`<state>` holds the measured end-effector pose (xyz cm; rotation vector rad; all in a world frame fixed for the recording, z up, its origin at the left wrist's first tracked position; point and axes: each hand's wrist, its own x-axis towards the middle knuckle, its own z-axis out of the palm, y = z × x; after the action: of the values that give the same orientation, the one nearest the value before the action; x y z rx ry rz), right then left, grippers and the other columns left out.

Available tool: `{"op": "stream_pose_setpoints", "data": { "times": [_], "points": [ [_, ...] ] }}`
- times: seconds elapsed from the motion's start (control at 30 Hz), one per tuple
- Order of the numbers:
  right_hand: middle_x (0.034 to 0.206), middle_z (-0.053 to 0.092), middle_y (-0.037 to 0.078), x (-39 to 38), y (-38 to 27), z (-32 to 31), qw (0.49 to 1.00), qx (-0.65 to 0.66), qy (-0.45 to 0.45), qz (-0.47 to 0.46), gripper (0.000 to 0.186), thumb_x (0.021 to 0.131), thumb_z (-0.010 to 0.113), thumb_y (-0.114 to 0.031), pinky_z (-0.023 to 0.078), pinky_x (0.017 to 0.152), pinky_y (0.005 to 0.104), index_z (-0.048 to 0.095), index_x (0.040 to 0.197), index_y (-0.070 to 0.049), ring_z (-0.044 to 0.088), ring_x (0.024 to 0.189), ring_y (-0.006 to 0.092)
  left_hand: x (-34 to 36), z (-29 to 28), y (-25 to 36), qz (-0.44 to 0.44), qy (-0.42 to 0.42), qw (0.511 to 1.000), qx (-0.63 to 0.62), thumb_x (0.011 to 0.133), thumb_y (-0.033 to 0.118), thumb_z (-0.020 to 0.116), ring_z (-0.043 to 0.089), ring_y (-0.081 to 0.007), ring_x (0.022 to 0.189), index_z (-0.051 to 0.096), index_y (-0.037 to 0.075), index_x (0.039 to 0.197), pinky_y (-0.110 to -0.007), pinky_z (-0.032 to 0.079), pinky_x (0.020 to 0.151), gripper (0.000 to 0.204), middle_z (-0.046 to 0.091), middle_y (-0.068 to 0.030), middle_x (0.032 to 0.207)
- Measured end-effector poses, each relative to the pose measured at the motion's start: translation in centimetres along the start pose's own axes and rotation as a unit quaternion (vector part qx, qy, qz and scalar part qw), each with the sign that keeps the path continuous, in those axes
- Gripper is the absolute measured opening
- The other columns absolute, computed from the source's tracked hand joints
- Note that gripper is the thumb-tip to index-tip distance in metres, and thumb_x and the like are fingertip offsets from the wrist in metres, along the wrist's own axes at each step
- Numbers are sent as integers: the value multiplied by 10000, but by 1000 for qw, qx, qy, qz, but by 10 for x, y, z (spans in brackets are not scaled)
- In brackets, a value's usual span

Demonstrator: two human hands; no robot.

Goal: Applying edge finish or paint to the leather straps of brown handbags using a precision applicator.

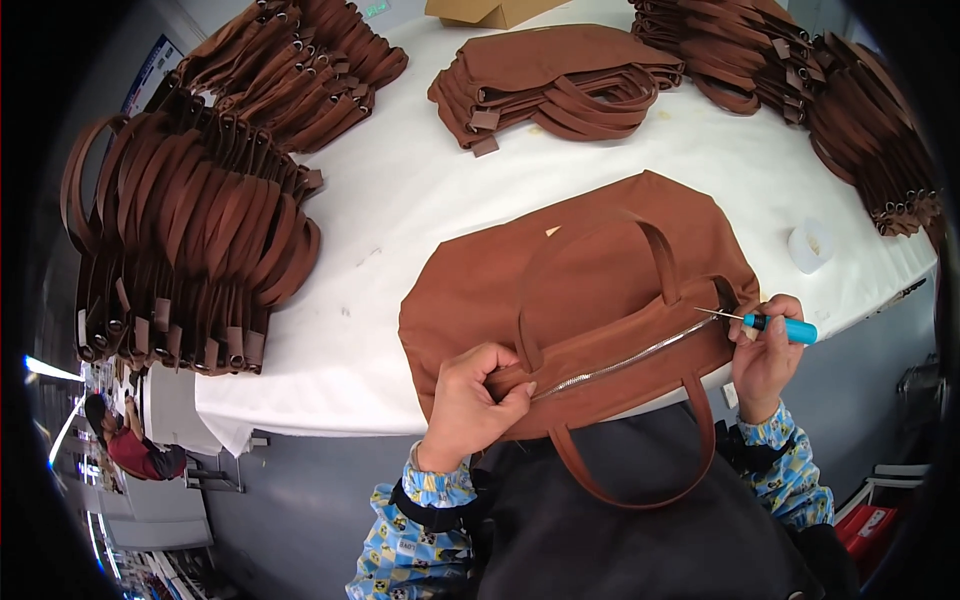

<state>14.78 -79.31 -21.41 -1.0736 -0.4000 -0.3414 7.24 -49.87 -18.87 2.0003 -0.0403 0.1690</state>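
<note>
A brown handbag (600, 275) lies at the table's near edge, its metal zipper (630, 358) facing me and closed along most of its length. One handle loop lies over the far side, and the other hangs down over my black apron. My left hand (474, 402) pinches the bag's top edge by the left end of the zipper. My right hand (766, 358) grips an awl (793, 329) with a teal handle. The awl's thin metal point reaches left, close to the zipper's right end; whether it touches the fabric I cannot tell.
Brown bags (190, 230) stand packed in a row on the left, with further bags (730, 50) at the far right. A flat stack of bags (555, 85) lies behind the white-covered table's (350, 250) middle. A whitish round container (811, 245) stands right. Another person (140, 445) sits far left.
</note>
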Motion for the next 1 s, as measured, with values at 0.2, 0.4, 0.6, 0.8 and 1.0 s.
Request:
{"op": "stream_pose_setpoints", "data": {
  "times": [0.2,0.4,0.6,0.8,1.0],
  "points": [
    [742,531,115,-3,-6,3,1000,-15,8,11,187,867,514,-165,440,533,230,430,942,-16,515,605,150,5,3,5,58,25,994,88,621,53,686,514,-158,545,539,-5,718,-279,404,507,186,533,-77,606],
    [716,514,61,31,-33,-11,971,-106,141,-162,108,865,499,-88,424,569,229,456,921,-6,498,589,112,-5,-10,-29,-26,54,991,120,569,99,720,448,-193,495,491,20,654,-306,362,475,257,479,-72,561],
    [587,473,-36,71,-52,-69,862,-380,283,-183,142,852,566,-124,300,466,182,509,773,-21,382,525,28,4,-4,-31,13,28,998,53,677,55,669,372,-94,538,468,19,679,-244,322,484,204,422,2,585],
    [483,463,5,70,-31,-76,808,-492,268,-179,171,826,590,-126,320,395,223,503,739,-9,423,433,50,0,-12,-24,34,20,996,79,747,32,629,342,-80,606,460,13,682,-230,323,531,182,399,18,622],
    [476,476,12,66,-28,-78,818,-488,265,-152,167,820,592,-114,322,389,219,496,729,-12,432,417,53,-3,-16,-20,8,12,998,54,762,41,617,366,-75,608,521,4,764,-220,337,542,103,432,23,639]
  ]
}}
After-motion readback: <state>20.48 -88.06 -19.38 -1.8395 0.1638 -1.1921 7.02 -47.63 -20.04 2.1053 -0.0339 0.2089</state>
